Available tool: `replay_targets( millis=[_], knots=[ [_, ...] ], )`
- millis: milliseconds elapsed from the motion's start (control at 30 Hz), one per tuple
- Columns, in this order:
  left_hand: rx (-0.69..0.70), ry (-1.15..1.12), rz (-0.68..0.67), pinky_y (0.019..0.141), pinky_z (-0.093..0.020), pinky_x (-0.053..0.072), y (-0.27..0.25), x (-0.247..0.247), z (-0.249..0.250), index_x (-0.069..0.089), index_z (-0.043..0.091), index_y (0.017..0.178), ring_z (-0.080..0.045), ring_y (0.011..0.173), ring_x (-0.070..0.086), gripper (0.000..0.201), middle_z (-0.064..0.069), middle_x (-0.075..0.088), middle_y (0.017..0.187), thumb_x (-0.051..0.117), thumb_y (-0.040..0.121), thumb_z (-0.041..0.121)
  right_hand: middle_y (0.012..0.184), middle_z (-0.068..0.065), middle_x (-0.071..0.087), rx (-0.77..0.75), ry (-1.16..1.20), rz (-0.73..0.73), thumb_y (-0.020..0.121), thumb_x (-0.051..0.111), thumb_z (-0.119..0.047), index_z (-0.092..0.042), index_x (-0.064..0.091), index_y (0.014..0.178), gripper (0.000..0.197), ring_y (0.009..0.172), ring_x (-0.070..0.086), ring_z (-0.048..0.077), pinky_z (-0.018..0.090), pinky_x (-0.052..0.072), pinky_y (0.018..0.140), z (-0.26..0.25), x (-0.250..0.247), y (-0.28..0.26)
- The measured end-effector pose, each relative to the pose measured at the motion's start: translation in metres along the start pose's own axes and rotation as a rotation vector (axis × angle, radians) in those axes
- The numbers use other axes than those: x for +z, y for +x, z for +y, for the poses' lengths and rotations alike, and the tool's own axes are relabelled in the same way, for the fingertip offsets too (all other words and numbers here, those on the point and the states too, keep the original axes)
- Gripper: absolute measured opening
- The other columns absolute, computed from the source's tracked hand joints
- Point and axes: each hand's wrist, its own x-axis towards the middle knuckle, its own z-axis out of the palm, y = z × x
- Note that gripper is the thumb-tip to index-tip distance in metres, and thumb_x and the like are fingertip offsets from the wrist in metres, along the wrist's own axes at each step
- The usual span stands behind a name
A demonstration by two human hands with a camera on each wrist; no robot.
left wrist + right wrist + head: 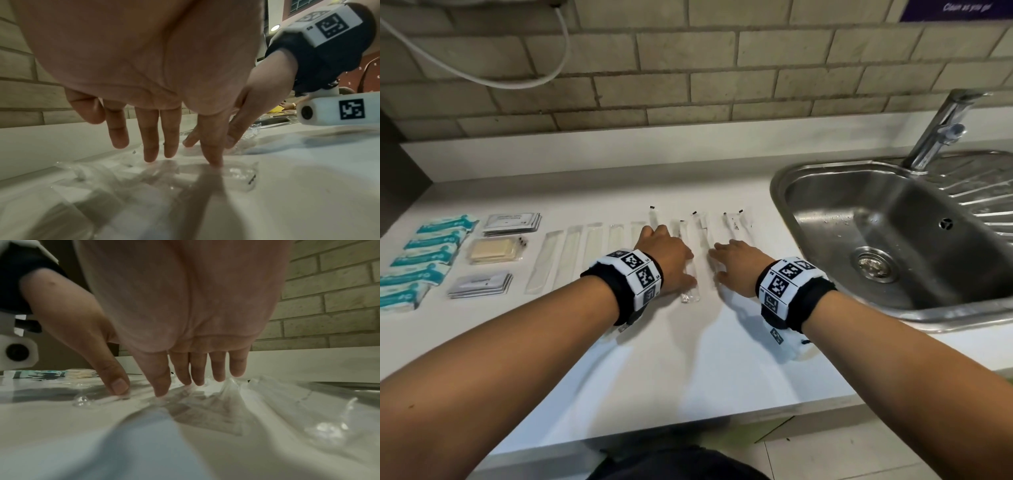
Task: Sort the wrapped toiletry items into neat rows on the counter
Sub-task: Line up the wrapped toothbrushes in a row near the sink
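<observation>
Several long clear-wrapped items [571, 255] lie side by side in a row across the white counter [688, 359]. My left hand [666, 255] lies flat over the middle of the row, fingers straight, its thumb pressing a clear wrapper [236, 173]. My right hand [736, 262] rests palm down just to the right, fingers straight, with its fingertips [162, 391] on crinkled clear wrappers [216, 404]. More wrapped sticks with black tips [736, 222] lie beyond the right hand. Between the hands one wrapper's near end [690, 296] sticks out toward me.
At the left lie teal-and-white packets [424, 255] in a column, two stacks of grey sachets [512, 224] [481, 284] and a pile of beige wrapped bars [494, 251]. A steel sink [893, 240] with a tap [941, 130] sits on the right. A brick wall backs the counter.
</observation>
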Motion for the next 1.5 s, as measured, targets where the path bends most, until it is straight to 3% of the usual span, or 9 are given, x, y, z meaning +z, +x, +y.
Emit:
replay_targets(
  millis=[133, 600, 1500],
  knots=[
    [0.021, -0.003, -0.026, 0.097, -0.041, 0.028, 0.005, 0.0, 0.0, 0.059, 0.031, 0.129, -0.024, 0.12, 0.04, 0.057, 0.001, 0.064, 0.12, 0.056, 0.081, 0.061, 0.129, 0.008, 0.055, 0.029, 0.012, -0.005, 0.095, 0.047, -0.028, -0.009, 0.052, 0.127, 0.037, 0.124, 0.044, 0.028, 0.04, 0.042, 0.102, 0.001, 0.0, 0.002],
    [0.032, -0.022, -0.028, 0.096, -0.04, 0.027, 0.018, 0.005, 0.004, 0.062, 0.025, 0.123, -0.024, 0.118, 0.041, 0.054, 0.004, 0.066, 0.112, 0.055, 0.083, 0.061, 0.125, 0.01, 0.055, 0.04, 0.034, -0.042, 0.095, 0.046, -0.025, -0.008, 0.053, 0.123, 0.033, 0.125, 0.042, 0.027, 0.04, 0.043, 0.1, 0.0, -0.005, 0.0],
    [0.02, -0.041, -0.004, 0.098, -0.041, 0.026, 0.019, 0.0, 0.004, 0.058, 0.026, 0.129, -0.024, 0.121, 0.04, 0.055, 0.003, 0.064, 0.119, 0.053, 0.085, 0.06, 0.117, 0.013, 0.058, 0.1, 0.075, -0.033, 0.09, 0.048, -0.022, -0.01, 0.058, 0.113, 0.028, 0.104, 0.059, 0.028, 0.037, 0.052, 0.087, 0.0, -0.009, 0.007]
  ],
)
